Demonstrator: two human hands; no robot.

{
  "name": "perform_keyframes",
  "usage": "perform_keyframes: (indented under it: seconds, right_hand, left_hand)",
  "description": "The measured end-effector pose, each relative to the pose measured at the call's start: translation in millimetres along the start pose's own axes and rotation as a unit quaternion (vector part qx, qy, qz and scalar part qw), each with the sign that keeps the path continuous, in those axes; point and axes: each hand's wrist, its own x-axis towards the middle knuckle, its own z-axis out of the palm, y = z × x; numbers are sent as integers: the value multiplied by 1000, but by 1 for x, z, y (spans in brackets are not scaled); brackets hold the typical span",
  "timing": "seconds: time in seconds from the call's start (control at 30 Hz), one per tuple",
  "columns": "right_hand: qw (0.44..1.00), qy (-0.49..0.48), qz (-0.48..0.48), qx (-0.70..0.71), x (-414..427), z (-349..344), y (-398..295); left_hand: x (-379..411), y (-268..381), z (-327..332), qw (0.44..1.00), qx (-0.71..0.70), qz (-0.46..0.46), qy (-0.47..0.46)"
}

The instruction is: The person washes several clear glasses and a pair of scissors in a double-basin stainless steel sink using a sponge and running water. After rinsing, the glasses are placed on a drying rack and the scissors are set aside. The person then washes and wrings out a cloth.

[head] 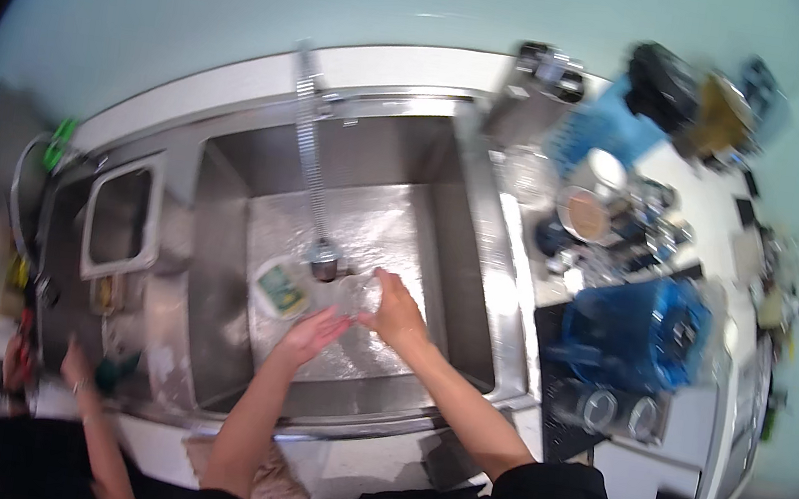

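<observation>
Both my hands are over a large stainless steel sink. My left hand is palm up with its fingers apart, low in the basin. Beside it, my right hand bends toward the left fingertips. A blurred, see-through patch lies between the hands; I cannot tell whether it is water or a clear vessel, or whether my right hand grips it. The spray head of a coiled-hose faucet hangs just above them. A white tub with a green-patterned label lies on the basin floor, left of the spray head.
Another person's hand is over a smaller sink at left, near a steel pan and a dark green cloth. At right stand cups, a blue plastic container and upturned clear glasses. A brown cloth lies on the front edge.
</observation>
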Motion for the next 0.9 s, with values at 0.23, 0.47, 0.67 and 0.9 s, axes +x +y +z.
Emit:
perform_keyframes:
  seconds: [0.23, 0.47, 0.67, 0.9]
  right_hand:
    - [984, 169, -59, 18, -101, -238, -78]
    - [818, 574, -40, 18, -199, -404, -81]
    - [807, 509, 170, -248, -214, -484, -3]
    - [846, 372, 237, -300, -197, -485, 49]
  left_hand:
    - [-53, -4, 14, 954, 270, 36, 123]
    - [-100, -2, 26, 904, 388, 119, 136]
    - [-133, -7, 29, 886, 398, 162, 173]
    - [-150, -24, 26, 890, 368, 182, 197]
